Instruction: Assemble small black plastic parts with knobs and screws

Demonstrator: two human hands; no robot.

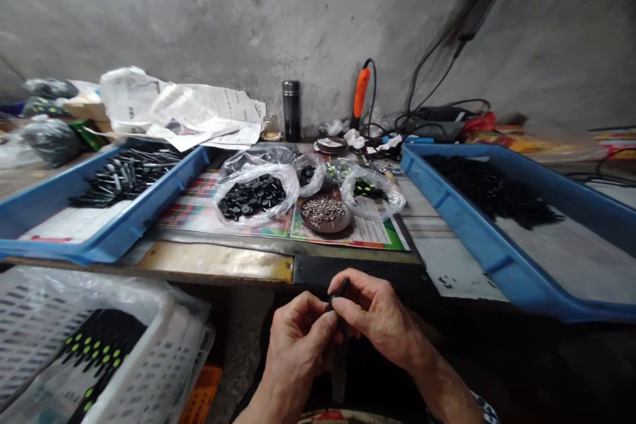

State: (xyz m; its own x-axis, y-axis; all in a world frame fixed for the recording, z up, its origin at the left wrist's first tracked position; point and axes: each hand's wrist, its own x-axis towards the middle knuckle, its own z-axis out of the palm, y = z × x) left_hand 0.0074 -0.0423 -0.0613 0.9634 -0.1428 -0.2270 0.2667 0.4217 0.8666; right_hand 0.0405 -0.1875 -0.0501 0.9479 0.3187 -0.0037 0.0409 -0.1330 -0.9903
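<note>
My left hand and my right hand meet just below the table's front edge, fingers pinched together on a small black plastic part held between them. Ahead on the table lie a clear bag of black round parts, a brown dish of small metal screws, and a bag of black parts with green dots.
A blue tray with long black parts stands at the left, another blue tray of black parts at the right. A white basket lined with plastic holds black pieces with green buttons at lower left. An orange-handled tool and a black flask stand by the wall.
</note>
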